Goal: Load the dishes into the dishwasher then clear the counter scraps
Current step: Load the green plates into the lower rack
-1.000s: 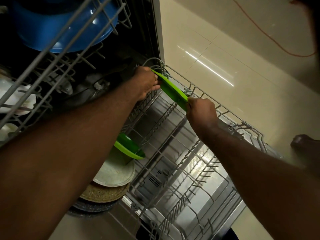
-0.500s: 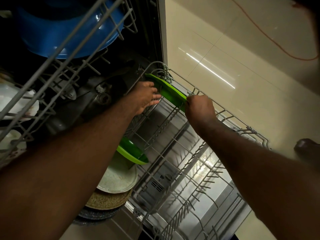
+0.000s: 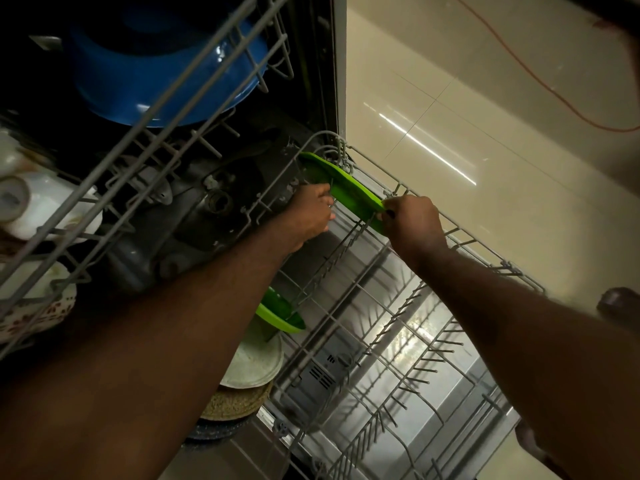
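Note:
A green plate (image 3: 341, 187) stands on edge at the far corner of the pulled-out lower rack (image 3: 391, 344). My right hand (image 3: 412, 225) pinches its near rim. My left hand (image 3: 311, 214) touches the plate's left face with its fingers, beside the rack tines. A second green plate (image 3: 280, 311) leans in the rack's left side, half hidden by my left forearm. Below it sit a cream plate (image 3: 254, 365), a speckled tan plate (image 3: 235, 403) and a dark plate (image 3: 211, 433). A blue bowl (image 3: 162, 67) lies in the upper rack (image 3: 162, 109).
White cups (image 3: 41, 206) sit at the left in the upper rack. The open dishwasher door (image 3: 426, 386) lies under the lower rack. Glossy beige floor tiles (image 3: 485, 109) stretch to the right, crossed by an orange cord (image 3: 540, 81). A foot (image 3: 620, 303) shows at the right edge.
The green plate has gone down and farther back into the rack's far corner. Both hands moved with it, the left hand sliding from the plate's end to its side.

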